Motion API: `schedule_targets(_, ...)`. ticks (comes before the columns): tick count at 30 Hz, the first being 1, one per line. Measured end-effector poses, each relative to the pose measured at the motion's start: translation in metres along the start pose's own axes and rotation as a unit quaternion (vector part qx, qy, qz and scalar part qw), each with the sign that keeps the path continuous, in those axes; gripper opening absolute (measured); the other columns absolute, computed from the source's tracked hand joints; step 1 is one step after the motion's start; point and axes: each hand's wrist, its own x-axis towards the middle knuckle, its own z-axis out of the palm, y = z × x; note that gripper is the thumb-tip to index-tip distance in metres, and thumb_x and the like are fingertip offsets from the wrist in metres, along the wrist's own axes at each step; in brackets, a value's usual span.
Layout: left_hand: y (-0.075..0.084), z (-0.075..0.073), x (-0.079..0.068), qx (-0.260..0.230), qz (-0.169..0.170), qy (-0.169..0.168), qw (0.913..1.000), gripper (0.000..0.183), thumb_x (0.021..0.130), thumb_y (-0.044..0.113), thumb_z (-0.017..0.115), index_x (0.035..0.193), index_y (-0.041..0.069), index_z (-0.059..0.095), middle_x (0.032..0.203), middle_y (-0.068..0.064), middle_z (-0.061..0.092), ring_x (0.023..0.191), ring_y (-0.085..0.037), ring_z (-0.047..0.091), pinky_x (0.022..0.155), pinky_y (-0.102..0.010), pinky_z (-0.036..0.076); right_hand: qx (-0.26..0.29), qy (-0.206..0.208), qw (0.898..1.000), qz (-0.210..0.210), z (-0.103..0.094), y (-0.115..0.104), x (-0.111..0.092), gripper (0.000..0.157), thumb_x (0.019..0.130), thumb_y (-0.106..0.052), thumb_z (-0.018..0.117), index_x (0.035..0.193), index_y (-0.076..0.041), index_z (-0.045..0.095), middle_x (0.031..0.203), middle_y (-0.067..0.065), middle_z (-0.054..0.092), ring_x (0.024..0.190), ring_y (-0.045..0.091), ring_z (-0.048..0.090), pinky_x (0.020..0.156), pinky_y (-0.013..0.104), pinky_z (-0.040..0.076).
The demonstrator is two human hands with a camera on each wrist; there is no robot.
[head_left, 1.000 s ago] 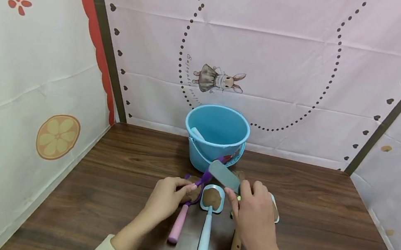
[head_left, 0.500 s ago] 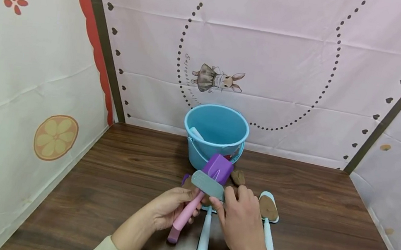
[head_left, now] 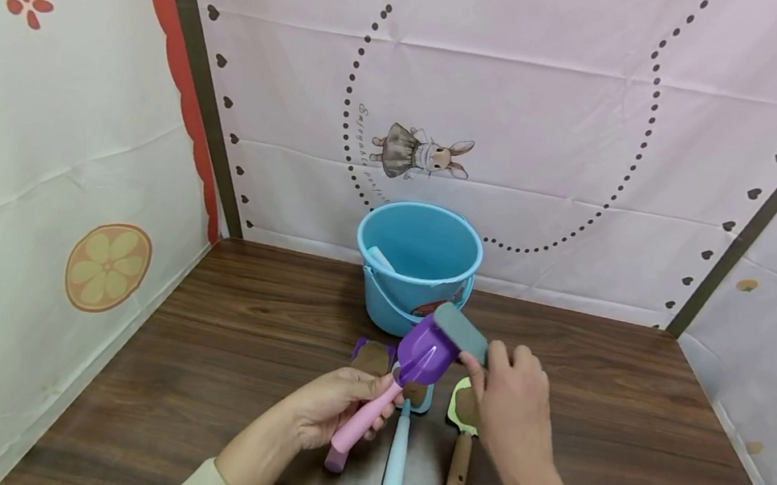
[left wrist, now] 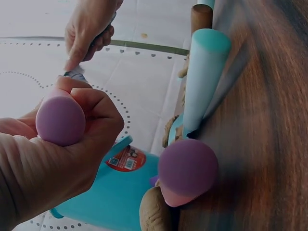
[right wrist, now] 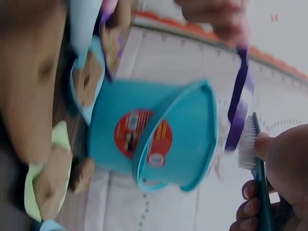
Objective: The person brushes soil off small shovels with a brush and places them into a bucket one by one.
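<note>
Pink-handled and purple-bladed, a plastic shovel [head_left: 427, 354] is clasped in the grip of the left hand [head_left: 330, 407], while the right hand [head_left: 517, 404] grasps a white-bristled grey-green brush [head_left: 462, 334] at the blade's tip, contact uncertain. Pressing hard there could twist the round handle in the left grip. Both are held above the middle of the worktop [head_left: 258, 299]; dipping them could smear the brown clay-like patches [head_left: 371, 358] on the tools [head_left: 397, 454] lying beneath, and an overlong stroke could knock the blue plastic bucket [head_left: 377, 306] near the far edge.
</note>
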Motion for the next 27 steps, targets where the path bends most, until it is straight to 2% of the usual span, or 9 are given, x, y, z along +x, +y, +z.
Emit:
schedule_targets(2, -0.001, 0.0, 0.001, 0.005, 0.001, 0.0, 1.0, 0.032, 0.108, 0.028, 0.049, 0.098, 0.006, 0.069, 0.08, -0.001, 0.064, 0.066, -0.007, 0.061, 0.061, -0.022, 0.052, 0.002, -0.002, 1.0, 0.012, -0.001, 0.005, 0.001, 0.036, 0.095, -0.032, 0.071, 0.085, -0.003, 0.052, 0.071, 0.007, 0.036, 0.059, 0.022, 0.036, 0.056, 0.036, 0.033)
schedule_targets(5, -0.003, -0.001, 0.002, 0.0, 0.006, 0.0, 1.0, 0.032, 0.108, 0.03, 0.049, 0.098, 0.006, 0.069, 0.08, -0.001, 0.063, 0.066, -0.007, 0.061, 0.06, -0.021, 0.051, 0.012, -0.009, 1.0, 0.004, -0.005, 0.001, 0.0, 0.036, 0.097, -0.033, 0.069, 0.085, -0.003, 0.052, 0.072, 0.006, 0.037, 0.06, 0.021, 0.036, 0.057, 0.035, 0.034)
schedule_targets(10, -0.002, -0.004, 0.003, -0.017, 0.019, -0.013, 0.9996, 0.033, 0.108, 0.031, 0.049, 0.1, 0.007, 0.07, 0.08, 0.001, 0.065, 0.066, -0.006, 0.062, 0.06, -0.021, 0.051, 0.027, -0.031, 0.998, -0.05, -0.006, -0.029, -0.008, 0.042, 0.101, -0.045, 0.058, 0.087, -0.006, 0.055, 0.074, 0.003, 0.04, 0.062, 0.018, 0.038, 0.057, 0.03, 0.035)
schedule_targets(13, 0.0, -0.003, 0.002, -0.012, 0.021, -0.018, 0.9996, 0.032, 0.107, 0.03, 0.051, 0.101, 0.006, 0.07, 0.08, 0.002, 0.066, 0.066, -0.005, 0.062, 0.061, -0.021, 0.052, 0.027, -0.039, 0.996, -0.07, -0.001, -0.038, -0.013, 0.041, 0.099, -0.045, 0.061, 0.085, -0.007, 0.053, 0.073, 0.003, 0.039, 0.061, 0.018, 0.038, 0.057, 0.029, 0.032)
schedule_targets(16, 0.001, -0.001, 0.0, 0.0, 0.016, -0.015, 0.9998, 0.03, 0.106, 0.028, 0.053, 0.1, 0.005, 0.07, 0.08, 0.0, 0.066, 0.066, -0.006, 0.063, 0.061, -0.02, 0.052, 0.019, -0.041, 0.998, -0.046, 0.0, -0.033, -0.011, 0.037, 0.096, -0.04, 0.068, 0.086, -0.007, 0.054, 0.072, 0.003, 0.039, 0.06, 0.018, 0.039, 0.056, 0.029, 0.033)
schedule_targets(23, 0.003, 0.002, -0.003, 0.031, 0.021, -0.015, 0.9992, 0.029, 0.106, 0.026, 0.054, 0.097, 0.005, 0.073, 0.081, -0.001, 0.067, 0.065, -0.005, 0.064, 0.064, -0.019, 0.054, 0.019, -0.017, 0.999, 0.038, -0.007, -0.002, 0.004, 0.035, 0.099, -0.033, 0.066, 0.085, -0.004, 0.053, 0.071, 0.007, 0.037, 0.059, 0.021, 0.036, 0.055, 0.035, 0.035)
schedule_targets(27, 0.003, 0.002, -0.003, 0.024, 0.018, -0.013, 0.9995, 0.031, 0.107, 0.029, 0.052, 0.099, 0.006, 0.072, 0.08, 0.0, 0.066, 0.066, -0.005, 0.064, 0.063, -0.018, 0.053, 0.02, -0.015, 0.999, 0.032, -0.013, -0.008, 0.001, 0.034, 0.099, -0.034, 0.066, 0.087, -0.004, 0.054, 0.072, 0.006, 0.038, 0.06, 0.02, 0.037, 0.055, 0.033, 0.034)
